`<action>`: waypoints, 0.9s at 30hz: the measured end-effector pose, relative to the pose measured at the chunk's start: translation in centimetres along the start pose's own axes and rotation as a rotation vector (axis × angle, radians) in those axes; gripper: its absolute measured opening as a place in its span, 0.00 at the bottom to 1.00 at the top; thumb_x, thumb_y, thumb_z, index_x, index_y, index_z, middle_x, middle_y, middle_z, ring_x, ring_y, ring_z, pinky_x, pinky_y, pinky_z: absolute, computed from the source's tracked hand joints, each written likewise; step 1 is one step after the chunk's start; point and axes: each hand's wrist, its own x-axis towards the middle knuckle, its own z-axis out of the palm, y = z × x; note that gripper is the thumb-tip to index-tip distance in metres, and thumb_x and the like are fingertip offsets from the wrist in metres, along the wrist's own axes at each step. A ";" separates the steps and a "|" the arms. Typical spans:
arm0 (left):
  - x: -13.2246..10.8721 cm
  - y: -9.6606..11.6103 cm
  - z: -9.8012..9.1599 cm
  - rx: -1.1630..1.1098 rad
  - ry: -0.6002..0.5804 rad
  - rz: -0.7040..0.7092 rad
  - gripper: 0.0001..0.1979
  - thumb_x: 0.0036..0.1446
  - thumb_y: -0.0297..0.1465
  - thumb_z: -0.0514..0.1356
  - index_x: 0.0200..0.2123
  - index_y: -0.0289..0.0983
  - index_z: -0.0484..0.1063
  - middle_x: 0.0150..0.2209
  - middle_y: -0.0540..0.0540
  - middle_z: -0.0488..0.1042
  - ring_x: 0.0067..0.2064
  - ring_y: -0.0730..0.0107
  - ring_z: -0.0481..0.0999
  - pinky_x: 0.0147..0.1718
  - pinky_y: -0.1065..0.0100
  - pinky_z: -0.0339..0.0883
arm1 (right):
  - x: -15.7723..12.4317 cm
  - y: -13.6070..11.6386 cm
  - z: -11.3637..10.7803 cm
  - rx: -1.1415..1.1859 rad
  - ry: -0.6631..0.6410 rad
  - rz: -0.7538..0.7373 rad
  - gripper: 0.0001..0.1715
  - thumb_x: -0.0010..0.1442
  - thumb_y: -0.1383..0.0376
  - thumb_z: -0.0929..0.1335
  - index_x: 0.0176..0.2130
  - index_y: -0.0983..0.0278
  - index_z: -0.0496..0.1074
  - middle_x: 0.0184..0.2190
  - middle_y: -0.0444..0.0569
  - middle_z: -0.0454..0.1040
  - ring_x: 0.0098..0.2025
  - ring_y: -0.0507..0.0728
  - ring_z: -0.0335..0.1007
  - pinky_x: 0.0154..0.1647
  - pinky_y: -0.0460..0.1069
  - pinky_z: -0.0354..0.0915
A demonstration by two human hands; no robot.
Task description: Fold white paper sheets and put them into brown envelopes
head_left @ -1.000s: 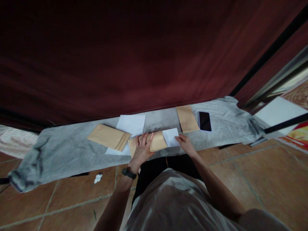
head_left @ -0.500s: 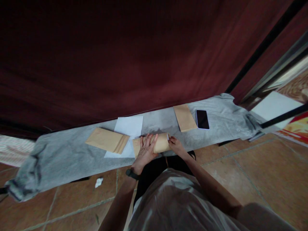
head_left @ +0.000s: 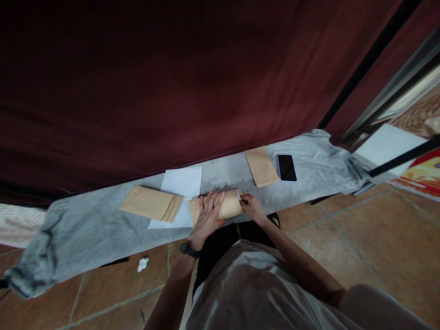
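A brown envelope [head_left: 229, 205] lies on the grey cloth [head_left: 85, 224] in front of me, its mouth bulged open at the right end. My left hand [head_left: 208, 217] rests on top of it with fingers spread and curled over its far edge. My right hand [head_left: 252, 207] pinches a white paper at the envelope's mouth; only a sliver of white shows there. A stack of brown envelopes [head_left: 151, 203] lies to the left, partly on white sheets [head_left: 181, 183].
A single brown envelope [head_left: 261, 167] and a dark phone [head_left: 286, 167] lie on the cloth to the right. A dark red curtain [head_left: 172, 82] hangs behind. A white scrap [head_left: 142, 264] lies on the tiled floor [head_left: 360, 233]. A white board [head_left: 387, 149] is at far right.
The folded white paper that lay exposed right of the envelope has gone almost wholly inside it. My right hand moved left to the envelope's mouth. My left hand stayed on the envelope.
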 end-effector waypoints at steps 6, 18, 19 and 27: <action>0.1 -0.1 -0.1 -0.009 0.004 0.001 0.57 0.50 0.34 0.71 0.74 0.44 0.38 0.71 0.34 0.51 0.73 0.42 0.47 0.69 0.37 0.38 | -0.6 -0.4 0.2 0.093 0.073 -0.041 0.13 0.53 0.65 0.66 0.40 0.60 0.72 0.34 0.45 0.74 0.36 0.56 0.72 0.41 0.50 0.68; 0.0 0.2 -0.8 -0.015 -0.035 0.016 0.55 0.51 0.34 0.70 0.74 0.45 0.39 0.74 0.34 0.46 0.74 0.42 0.43 0.69 0.36 0.36 | 0.0 0.0 -0.1 0.423 -0.104 0.183 0.12 0.49 0.56 0.68 0.28 0.62 0.74 0.23 0.44 0.74 0.29 0.56 0.70 0.32 0.50 0.68; 0.0 0.2 -0.8 -0.016 -0.037 0.015 0.55 0.52 0.34 0.70 0.74 0.45 0.39 0.74 0.35 0.44 0.74 0.42 0.42 0.69 0.36 0.36 | -0.1 0.0 -0.2 0.437 -0.101 0.183 0.12 0.48 0.55 0.69 0.27 0.62 0.73 0.24 0.44 0.75 0.29 0.56 0.71 0.33 0.50 0.68; -2.7 2.1 1.5 -0.324 0.367 -0.342 0.38 0.65 0.42 0.59 0.72 0.43 0.47 0.72 0.34 0.51 0.73 0.50 0.50 0.68 0.46 0.52 | -0.7 -0.6 -0.9 0.537 -0.098 0.222 0.18 0.47 0.51 0.71 0.32 0.63 0.76 0.27 0.48 0.79 0.32 0.59 0.76 0.34 0.52 0.71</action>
